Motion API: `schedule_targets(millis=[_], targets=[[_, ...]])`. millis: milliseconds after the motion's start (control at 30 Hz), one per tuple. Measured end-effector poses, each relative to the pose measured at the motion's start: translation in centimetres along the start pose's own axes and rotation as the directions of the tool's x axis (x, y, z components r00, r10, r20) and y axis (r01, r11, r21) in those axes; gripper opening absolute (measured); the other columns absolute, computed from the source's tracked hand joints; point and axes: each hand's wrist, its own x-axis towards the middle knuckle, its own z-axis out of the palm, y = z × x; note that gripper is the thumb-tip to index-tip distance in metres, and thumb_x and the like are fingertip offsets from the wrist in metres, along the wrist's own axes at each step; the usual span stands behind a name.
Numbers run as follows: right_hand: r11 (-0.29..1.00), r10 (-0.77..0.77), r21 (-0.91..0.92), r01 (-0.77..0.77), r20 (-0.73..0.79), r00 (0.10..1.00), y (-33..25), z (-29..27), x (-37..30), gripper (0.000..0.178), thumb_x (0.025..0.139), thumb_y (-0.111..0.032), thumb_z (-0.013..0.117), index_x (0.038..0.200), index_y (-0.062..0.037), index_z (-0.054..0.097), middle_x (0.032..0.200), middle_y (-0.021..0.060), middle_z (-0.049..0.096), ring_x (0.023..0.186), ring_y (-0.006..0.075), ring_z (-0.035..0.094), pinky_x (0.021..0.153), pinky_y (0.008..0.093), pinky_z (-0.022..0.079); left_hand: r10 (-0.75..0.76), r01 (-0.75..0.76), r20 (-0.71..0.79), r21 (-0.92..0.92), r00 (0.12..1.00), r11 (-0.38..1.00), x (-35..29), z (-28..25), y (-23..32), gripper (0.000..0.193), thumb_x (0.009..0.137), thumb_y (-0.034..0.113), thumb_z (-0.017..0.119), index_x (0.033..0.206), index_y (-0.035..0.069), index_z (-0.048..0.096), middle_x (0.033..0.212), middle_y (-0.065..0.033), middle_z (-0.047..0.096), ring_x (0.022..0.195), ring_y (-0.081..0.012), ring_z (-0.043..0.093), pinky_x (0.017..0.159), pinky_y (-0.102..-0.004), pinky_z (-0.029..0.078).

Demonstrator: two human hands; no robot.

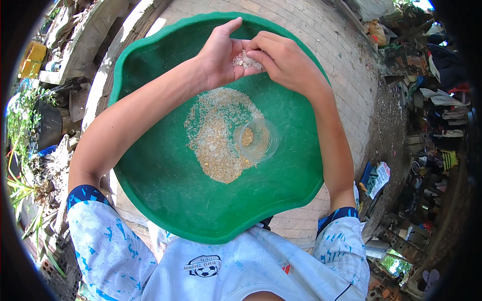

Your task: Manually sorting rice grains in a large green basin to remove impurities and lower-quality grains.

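Above the basin (150, 165), the left hand (218, 55) cups grain (246, 61) while right hand (283, 60) fingers (261, 54) pinch bits from it. Below them sits a cup (257, 139); sorting looks underway, needing careful picking.

Bright daylight on my arms; fisheye bends edges, black rim all round, glare at one o'clock.

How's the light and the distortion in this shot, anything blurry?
Head view: strong daylight on the round green plastic basin; black fisheye rim bends the brick paving; edge clutter soft; left hand and right hand sharp over the pale husked grain.
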Motion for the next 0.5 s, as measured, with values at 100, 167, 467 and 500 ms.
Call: schedule_targets(millis=[100,167,467,500], targets=[[1.000,0.003,-0.008,-0.003,-0.020,1.000,0.0,-0.6,0.0,0.015,0.091,-0.015,0.062,0.093,-0.0004,0.065,0.088,0.0141,0.063,0.081,0.0315,0.062,0.072,0.0396,0.050,-0.007,0.007,0.024,-0.006,1.000,1.000,-0.1,0.2,0.0,0.064,0.101,0.052,0.036,0.115,-0.008,0.054,0.102,-0.0131,0.063,0.092,-0.0214,0.066,0.089,-0.0362,0.058],[1.000,0.001,-0.023,-0.002,-0.021,1.000,-0.2,-0.9,0.0,0.015,0.090,-0.014,0.062,0.092,-0.0002,0.065,0.087,0.0141,0.063,0.080,0.0311,0.062,0.071,0.0394,0.050,-0.007,0.007,0.029,-0.001,1.000,1.000,-0.1,0.3,0.0,0.064,0.101,0.051,0.036,0.115,-0.009,0.054,0.102,-0.0131,0.063,0.092,-0.0216,0.066,0.089,-0.0362,0.058],[0.999,-0.022,0.040,0.023,-0.022,1.000,-0.7,0.1,-0.1,0.012,0.084,-0.011,0.066,0.091,-0.0023,0.071,0.088,0.0096,0.065,0.079,0.0264,0.064,0.071,0.0356,0.052,0.011,-0.011,0.036,-0.006,0.999,1.000,-0.4,0.5,0.1,0.067,0.101,0.052,0.037,0.116,-0.010,0.054,0.102,-0.0131,0.063,0.086,-0.0189,0.065,0.086,-0.0342,0.058],[0.999,-0.037,0.005,0.038,-0.036,0.999,-0.6,0.3,-0.1,0.011,0.084,-0.011,0.066,0.090,-0.0024,0.071,0.088,0.0096,0.064,0.079,0.0264,0.065,0.071,0.0356,0.052,0.030,-0.030,-0.016,0.014,0.999,0.999,-0.4,0.8,0.0,0.071,0.101,0.053,0.034,0.122,-0.012,0.052,0.104,-0.0149,0.063,0.088,-0.0196,0.065,0.088,-0.0342,0.057]])
